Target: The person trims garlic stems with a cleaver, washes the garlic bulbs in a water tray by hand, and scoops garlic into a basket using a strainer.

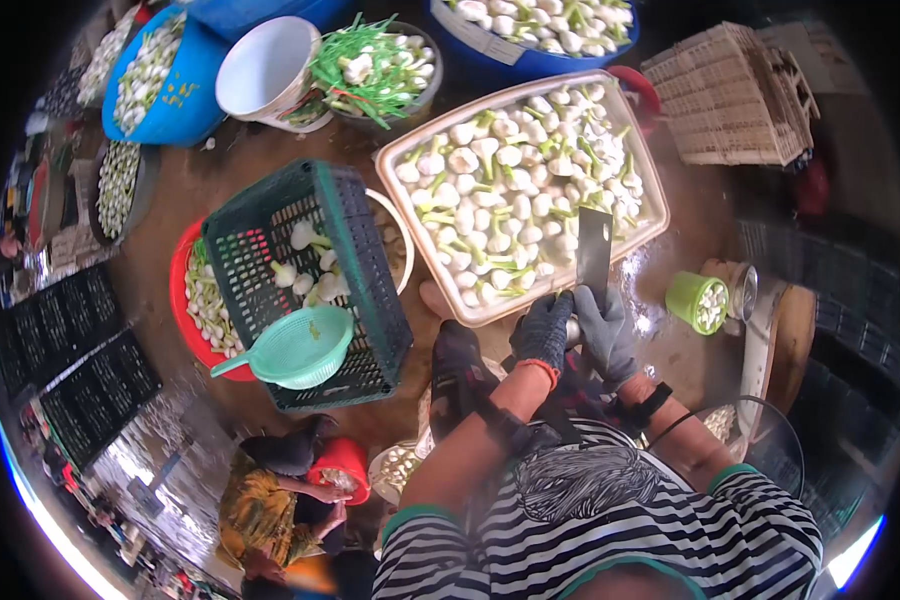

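Note:
Both my hands wear dark grey gloves and meet at the near edge of a pale rectangular tub (pixel 530 310) full of garlic bulbs (pixel 510 155) with green stems. My right hand (pixel 607 335) is closed on a cleaver (pixel 594 245), its broad dark blade pointing away from me over the tub's near right corner. My left hand (pixel 543 332) is curled beside it, touching or nearly touching the right. Between the gloves shows a small pale rounded piece, seemingly a garlic bulb (pixel 573 331), held by the left fingers and partly hidden.
On the left, a dark green crate (pixel 378 290) holds some garlic and a turquoise strainer (pixel 305 350), beside a red basin (pixel 180 285). A lime green bucket (pixel 683 300) stands right; a wicker basket (pixel 720 100) lies far right. Another person (pixel 270 500) sits lower left by a red bucket (pixel 345 460).

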`<move>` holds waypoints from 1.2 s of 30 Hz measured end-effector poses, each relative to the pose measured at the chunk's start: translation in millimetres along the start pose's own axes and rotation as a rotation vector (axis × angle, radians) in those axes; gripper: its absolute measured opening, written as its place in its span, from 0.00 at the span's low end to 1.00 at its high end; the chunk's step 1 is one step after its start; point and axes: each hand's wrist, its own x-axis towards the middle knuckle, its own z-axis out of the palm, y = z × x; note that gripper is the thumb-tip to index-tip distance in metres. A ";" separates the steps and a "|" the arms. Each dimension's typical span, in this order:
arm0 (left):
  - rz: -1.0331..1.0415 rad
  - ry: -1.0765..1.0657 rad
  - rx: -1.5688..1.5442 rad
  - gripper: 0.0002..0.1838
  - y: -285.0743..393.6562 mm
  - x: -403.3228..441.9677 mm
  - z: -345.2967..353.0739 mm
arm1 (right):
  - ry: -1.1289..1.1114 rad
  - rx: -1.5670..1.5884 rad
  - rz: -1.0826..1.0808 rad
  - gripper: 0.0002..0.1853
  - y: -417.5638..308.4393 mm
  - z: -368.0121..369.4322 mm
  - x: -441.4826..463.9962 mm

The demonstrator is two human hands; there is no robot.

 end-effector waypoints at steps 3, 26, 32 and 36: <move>-0.201 -0.179 -0.037 0.15 -14.6 3.7 17.5 | 0.076 -0.094 -0.005 0.15 8.8 -28.1 4.0; -0.261 -0.988 0.735 0.17 -15.0 7.1 175.6 | 0.235 -0.502 0.485 0.13 210.8 -263.3 -84.3; 0.587 -0.643 1.491 0.24 -16.0 2.5 193.7 | 0.409 -0.282 -0.133 0.15 146.7 -239.9 -62.5; 1.117 -0.843 1.820 0.15 -11.5 1.7 187.0 | 0.394 -0.435 -0.466 0.16 123.8 -229.3 -38.8</move>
